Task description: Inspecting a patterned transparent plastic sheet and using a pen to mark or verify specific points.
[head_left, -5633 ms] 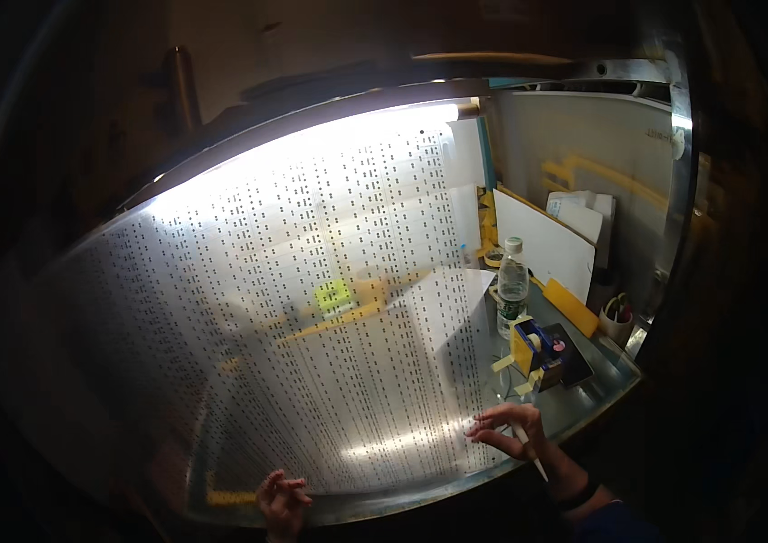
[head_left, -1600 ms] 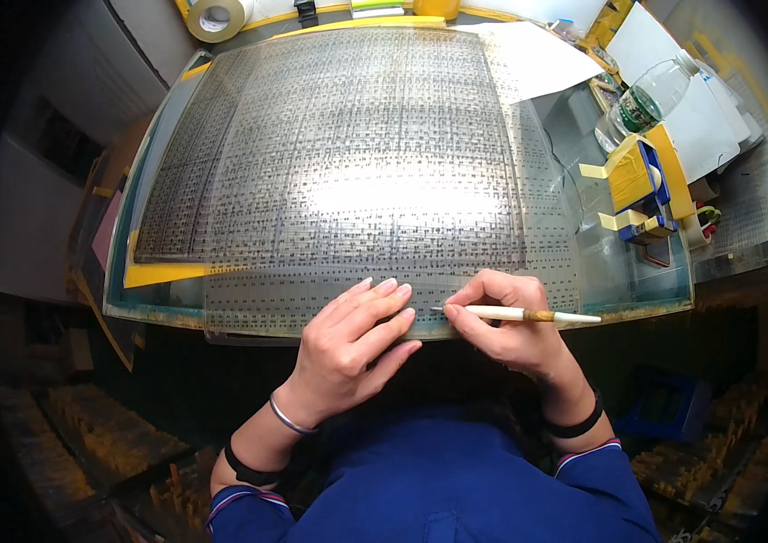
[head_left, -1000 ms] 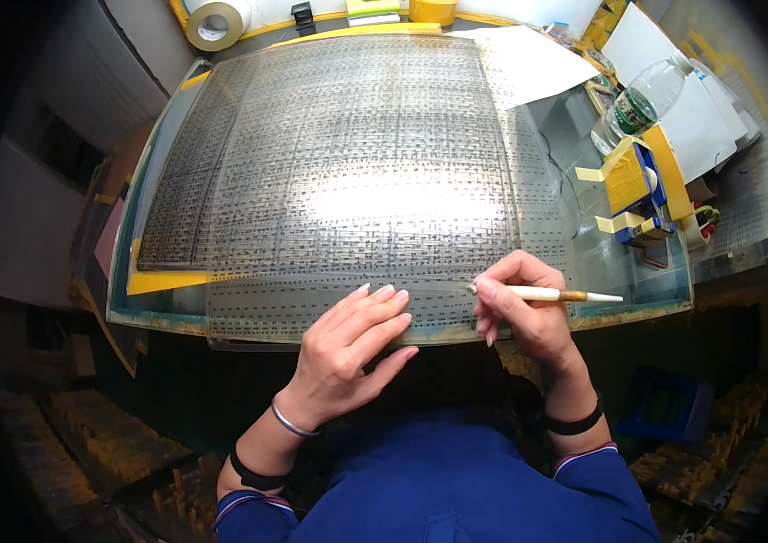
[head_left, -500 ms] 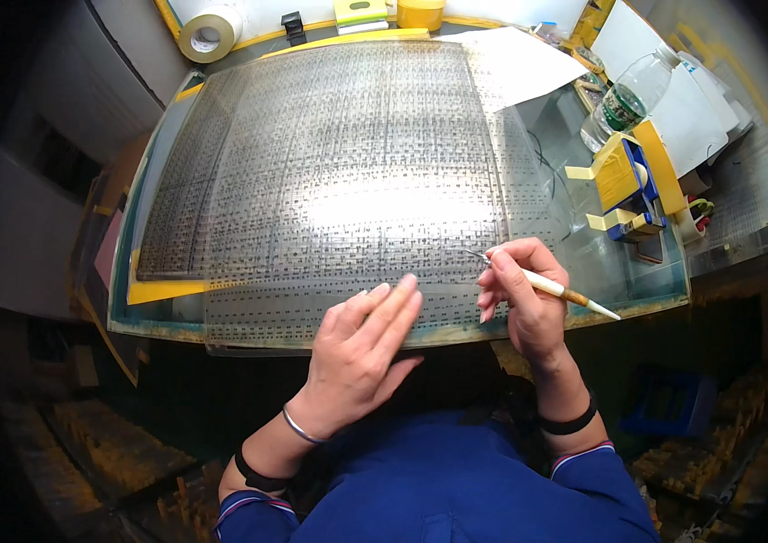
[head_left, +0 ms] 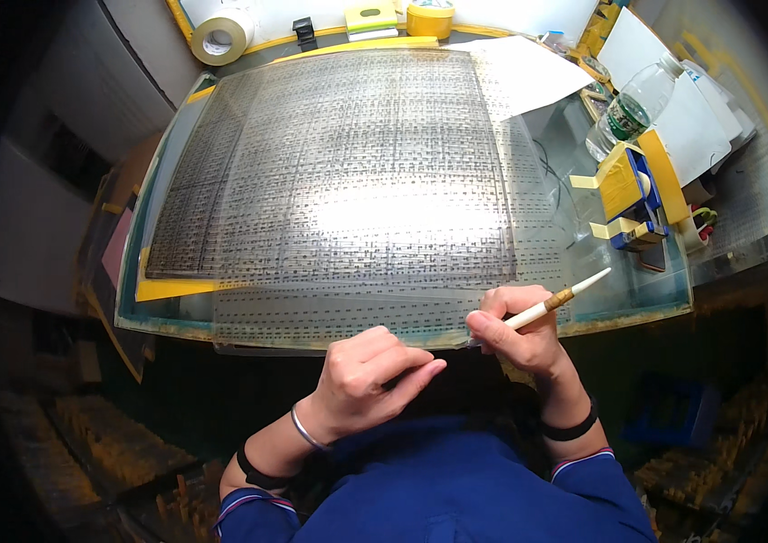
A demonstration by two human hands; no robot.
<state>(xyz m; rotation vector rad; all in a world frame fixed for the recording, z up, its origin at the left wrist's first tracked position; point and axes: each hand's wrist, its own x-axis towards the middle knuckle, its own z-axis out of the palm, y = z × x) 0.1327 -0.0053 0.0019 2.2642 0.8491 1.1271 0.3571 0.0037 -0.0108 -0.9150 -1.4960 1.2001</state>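
My right hand (head_left: 526, 333) is closed round a slim pen-like tool (head_left: 529, 317) with a white handle, a brownish collar and a tapered white end pointing up to the right. Its working end is down by the sheet's near edge, mostly hidden by my fingers. To its left, just off that edge, my left hand (head_left: 361, 385) is curled, thumb and forefinger brought together; anything between them is too small to make out. Beyond both hands lies a large transparent sheet (head_left: 312, 317) with rows of small dark marks, partly under a denser patterned sheet (head_left: 312, 181) with bright glare.
The sheets lie on a glass-topped table (head_left: 637, 294). At right are a blue tape dispenser (head_left: 633, 195), a clear bottle (head_left: 624, 118) and white paper (head_left: 529, 72). A tape roll (head_left: 221, 38), a black clip (head_left: 303, 33) and a yellow tub (head_left: 429, 18) line the back.
My left hand has drawn back off the sheet, its flat fingers now curled. My right hand has moved down to the near edge, and the tool's white end has swung from down-right to up-right.
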